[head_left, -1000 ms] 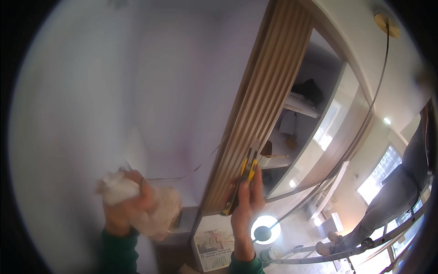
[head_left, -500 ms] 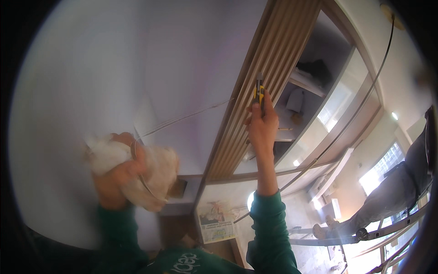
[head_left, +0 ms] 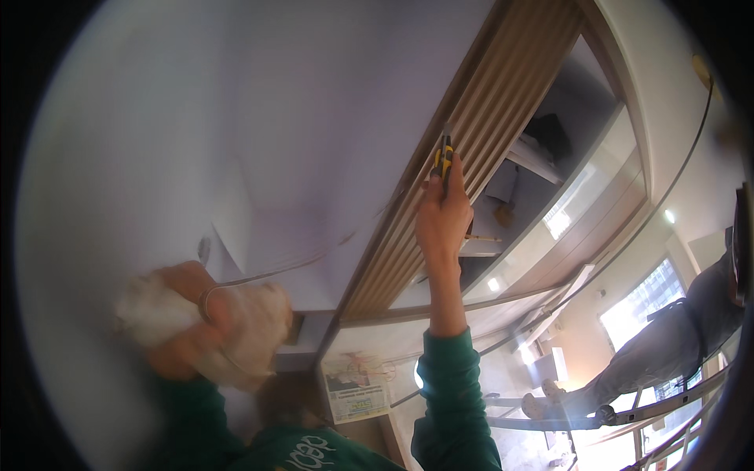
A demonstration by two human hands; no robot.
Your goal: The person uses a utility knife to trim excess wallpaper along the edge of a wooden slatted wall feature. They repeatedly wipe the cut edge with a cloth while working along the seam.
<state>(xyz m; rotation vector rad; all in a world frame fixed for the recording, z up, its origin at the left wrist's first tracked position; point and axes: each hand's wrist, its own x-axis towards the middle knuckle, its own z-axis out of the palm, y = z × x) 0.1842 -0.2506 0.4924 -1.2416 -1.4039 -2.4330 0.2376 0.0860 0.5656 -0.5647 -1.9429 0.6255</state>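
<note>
Gripping a yellow-black utility knife [head_left: 444, 157], right hand [head_left: 441, 224] meets the slatted wood panel [head_left: 440, 188]; left hand [head_left: 184, 326], near left, clutches a crumpled cloth [head_left: 236, 330].

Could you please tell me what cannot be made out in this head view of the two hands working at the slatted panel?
- Tip of the yellow-and-black tool in the right hand: too small and dark against the slatted panel.
- Left hand: mostly wrapped in a blurred crumpled white cloth.
- Person on the ladder: upper body cut off by the right rim.
</note>
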